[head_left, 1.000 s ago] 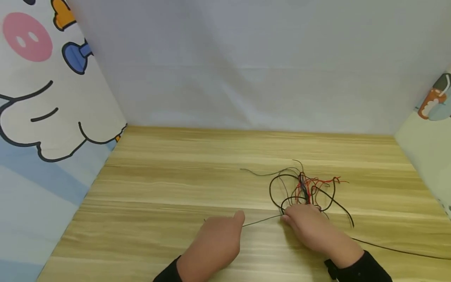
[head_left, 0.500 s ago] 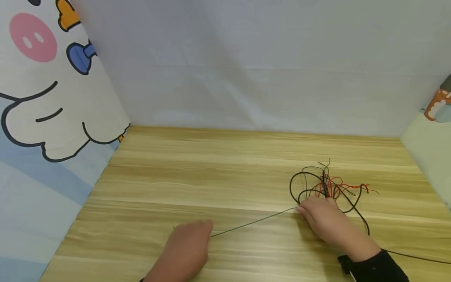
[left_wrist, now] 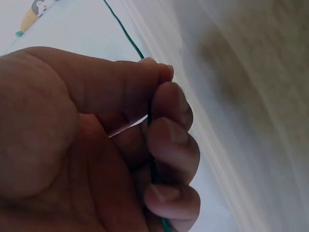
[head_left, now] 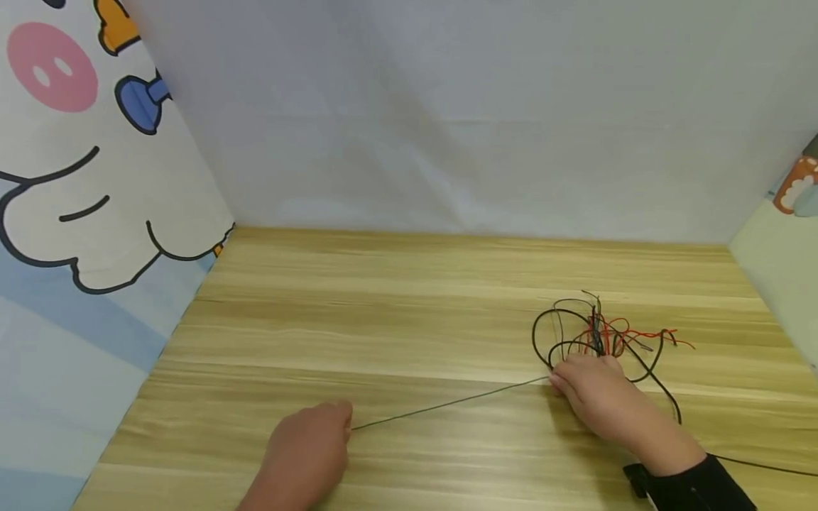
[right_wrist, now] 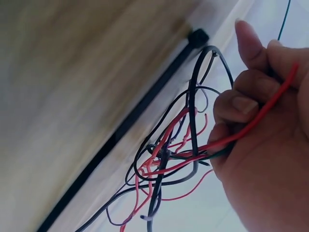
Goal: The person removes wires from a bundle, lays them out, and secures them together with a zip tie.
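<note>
A thin green wire (head_left: 447, 404) runs taut between my two hands, just above the table. My left hand (head_left: 303, 454) pinches its left end between thumb and forefinger. In the left wrist view the green wire (left_wrist: 125, 32) passes under the curled fingers and across the palm. My right hand (head_left: 603, 401) holds a tangled bundle of black and red wires (head_left: 597, 335), whose loops fan out beyond the fingers. In the right wrist view a red wire (right_wrist: 251, 125) lies across the palm, and the green wire leaves past the thumb side.
A black cable (head_left: 767, 465) trails off the table's right side from behind the right forearm. The wood-grain table (head_left: 358, 298) ends at a pale cloth wall (head_left: 447, 142) at the back. Printed cartoon panels stand at left and right.
My left hand has moved left along with its end of the green wire, so the stretch between the hands is longer. My right hand and the bundle have shifted right.
</note>
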